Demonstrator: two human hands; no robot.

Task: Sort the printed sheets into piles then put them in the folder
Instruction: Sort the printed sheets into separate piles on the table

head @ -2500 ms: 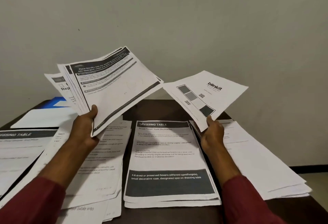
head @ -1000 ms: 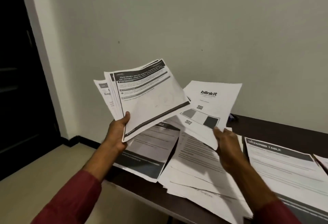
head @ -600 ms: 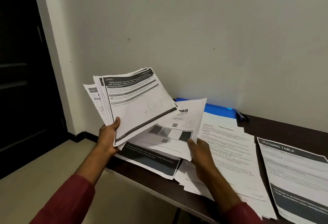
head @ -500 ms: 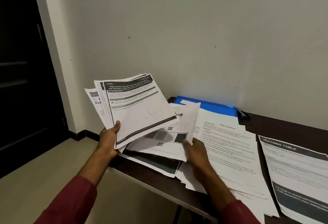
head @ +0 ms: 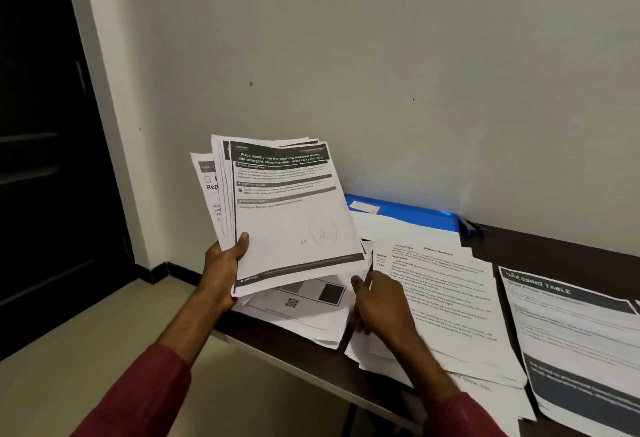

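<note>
My left hand (head: 221, 270) grips a fanned stack of printed sheets (head: 294, 222) by its lower left corner and holds it upright over the table's left end; the top page is about laundry. Beneath the stack, the sheet with grey squares and a QR code (head: 304, 315) lies on the leftmost pile. My right hand (head: 377, 308) holds that sheet's right edge, thumb on top. The blue folder (head: 408, 211) lies flat against the wall, partly covered by white sheets.
A pile of text sheets (head: 446, 298) lies to the right of my right hand, and a "Dressing Table" pile (head: 571, 332) sits further right. The dark table (head: 554, 249) ends at the left near a dark door (head: 41, 159). A pen (head: 471, 227) lies beside the folder.
My view swung left along the table. My right hand carried the sheet with grey squares down under the held stack and onto the leftmost pile. The left hand kept its stack.
</note>
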